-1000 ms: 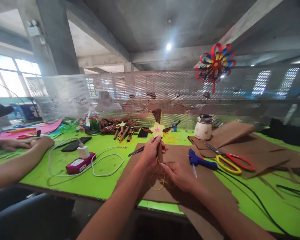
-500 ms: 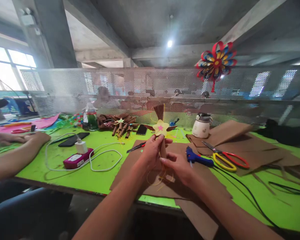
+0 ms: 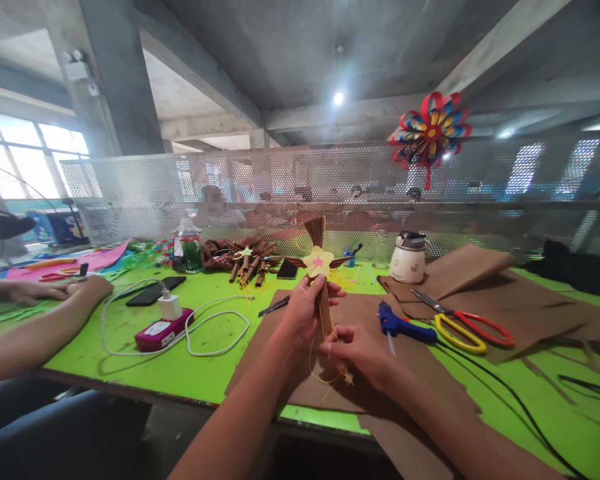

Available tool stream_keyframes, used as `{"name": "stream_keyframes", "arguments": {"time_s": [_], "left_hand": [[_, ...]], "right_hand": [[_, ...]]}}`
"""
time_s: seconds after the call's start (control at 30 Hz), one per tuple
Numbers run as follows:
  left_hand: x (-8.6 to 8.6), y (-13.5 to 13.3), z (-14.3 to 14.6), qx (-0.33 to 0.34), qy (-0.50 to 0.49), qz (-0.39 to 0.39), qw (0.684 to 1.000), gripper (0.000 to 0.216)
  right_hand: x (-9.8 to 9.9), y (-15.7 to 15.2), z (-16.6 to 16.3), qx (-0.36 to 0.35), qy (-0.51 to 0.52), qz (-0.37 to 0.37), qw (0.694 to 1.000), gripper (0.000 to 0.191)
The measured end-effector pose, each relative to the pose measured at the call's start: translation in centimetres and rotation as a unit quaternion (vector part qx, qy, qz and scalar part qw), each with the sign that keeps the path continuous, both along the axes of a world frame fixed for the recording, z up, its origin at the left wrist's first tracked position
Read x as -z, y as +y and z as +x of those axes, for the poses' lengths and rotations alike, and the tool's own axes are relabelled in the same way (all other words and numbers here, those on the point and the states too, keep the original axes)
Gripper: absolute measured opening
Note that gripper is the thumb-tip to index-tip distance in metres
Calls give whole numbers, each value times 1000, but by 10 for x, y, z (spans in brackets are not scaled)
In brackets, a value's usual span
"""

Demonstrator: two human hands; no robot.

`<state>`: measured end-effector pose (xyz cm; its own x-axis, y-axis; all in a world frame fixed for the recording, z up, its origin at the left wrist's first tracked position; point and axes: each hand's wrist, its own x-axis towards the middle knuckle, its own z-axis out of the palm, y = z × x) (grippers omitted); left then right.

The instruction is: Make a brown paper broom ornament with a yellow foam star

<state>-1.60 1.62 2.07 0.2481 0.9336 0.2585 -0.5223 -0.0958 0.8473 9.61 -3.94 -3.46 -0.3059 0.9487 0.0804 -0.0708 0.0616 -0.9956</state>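
My left hand (image 3: 304,312) grips the stem of a brown rolled-paper craft piece (image 3: 320,267) held upright, with a yellow star and pink centre on its front and a fan of brown strips on top. Just below, my right hand (image 3: 356,348) pinches a thin yellow string (image 3: 325,363) that loops down from the stem. Both hands hover over brown paper sheets (image 3: 360,313) on the green table (image 3: 145,360).
A blue glue gun (image 3: 403,325) and red-and-yellow scissors (image 3: 463,327) lie to the right, with a white jar (image 3: 407,257) behind them. To the left are a pink power bank with white cable (image 3: 163,330), a phone (image 3: 155,290) and another person's arms (image 3: 40,320). Finished brown pieces (image 3: 245,257) lie by the mesh fence.
My right hand has slid down the stem and pulled the yellow string lower. The left hand keeps the craft piece upright in much the same place.
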Motion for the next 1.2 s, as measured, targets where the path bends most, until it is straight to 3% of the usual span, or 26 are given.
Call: {"name": "stream_keyframes", "arguments": {"time_s": [0.2,0.33,0.4,0.47,0.53,0.6,0.67,0.83,0.93,1.1,1.2], "left_hand": [[2,2,0,1,-41,-11,999,7],[1,5,-3,-8,-57,-12,998,6],[0,7,-5,-23,-64,-11,998,10],[0,9,-5,-39,-66,-5,997,15],[0,10,-4,-54,-67,5,996,18],[2,10,-1,-66,-66,15,995,20],[3,9,3,-75,-66,20,995,22],[6,2,14,-93,-50,6,994,22],[6,-1,17,-108,-32,8,994,18],[9,1,17,-120,-25,17,992,19],[10,3,15,-132,-28,20,991,20]], "right_hand": [[4,1,-4,9,-29,4,1000,29],[-3,3,4,69,-123,74,987,24],[-7,4,10,168,-190,150,956,20],[-9,4,15,297,-231,256,891,17],[-10,0,16,378,-240,362,818,15],[-9,-5,12,369,-248,430,786,16],[-8,-10,5,317,-292,448,783,17],[-7,-15,-10,247,-497,364,748,16],[-6,-13,-12,231,-505,318,768,19],[1,-7,-12,212,-381,235,869,21],[3,-8,-12,207,-347,248,880,22]]}}
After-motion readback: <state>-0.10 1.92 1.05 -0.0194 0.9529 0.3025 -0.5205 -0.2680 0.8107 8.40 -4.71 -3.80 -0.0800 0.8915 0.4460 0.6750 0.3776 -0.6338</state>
